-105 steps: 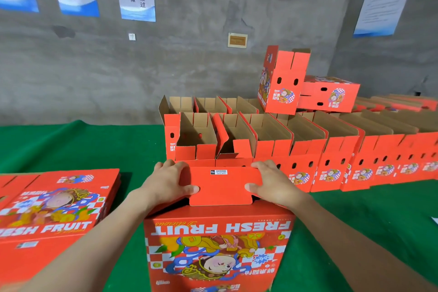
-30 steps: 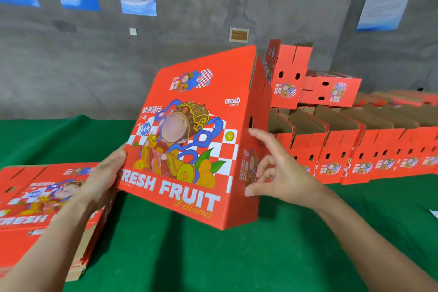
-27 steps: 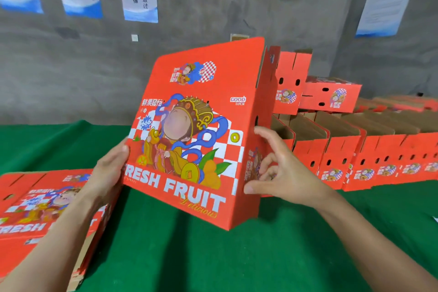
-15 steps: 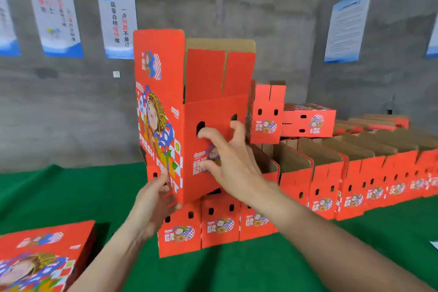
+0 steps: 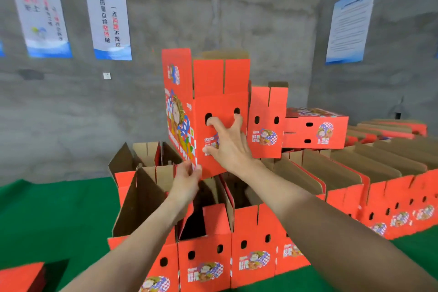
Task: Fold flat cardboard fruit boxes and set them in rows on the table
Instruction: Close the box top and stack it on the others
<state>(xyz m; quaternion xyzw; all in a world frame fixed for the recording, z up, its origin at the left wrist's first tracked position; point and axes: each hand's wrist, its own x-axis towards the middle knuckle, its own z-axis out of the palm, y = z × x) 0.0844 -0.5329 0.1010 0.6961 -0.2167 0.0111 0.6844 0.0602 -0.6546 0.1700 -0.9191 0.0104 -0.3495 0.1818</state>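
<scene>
Above the left end of the rows, holding a folded fruit box (image 5: 222, 106) upright, red outside, top flaps standing up with brown card behind them. Pinching its lower near corner with the left grip (image 5: 187, 180), fingers and thumb clamped together on the edge. Bracing its end panel with the right grip (image 5: 227, 142), clamped on the box too: fingers (image 5: 209, 121) spread wide, one tip hooked into the left vent hole, another at the right hole, thumb low beside the printed label. Cannot tell whether the base touches the boxes underneath.

Below, looking down on a front row (image 5: 253, 244) of open boxes standing side by side on the green counter (image 5: 59, 216), end panels facing the camera, flaps up, with a back row (image 5: 331, 168) close behind it and running off to the right. Just right of the fruit box, seeing an upright box (image 5: 265, 121) perched on the back row, and just beside that a low box (image 5: 315, 133) lying on its side. At the lower left corner, catching the edge of a flat stack (image 5: 21, 277) of unfolded boxes. Behind everything, facing a grey concrete wall (image 5: 213, 7) hung with blue-and-white posters (image 5: 107, 21).
</scene>
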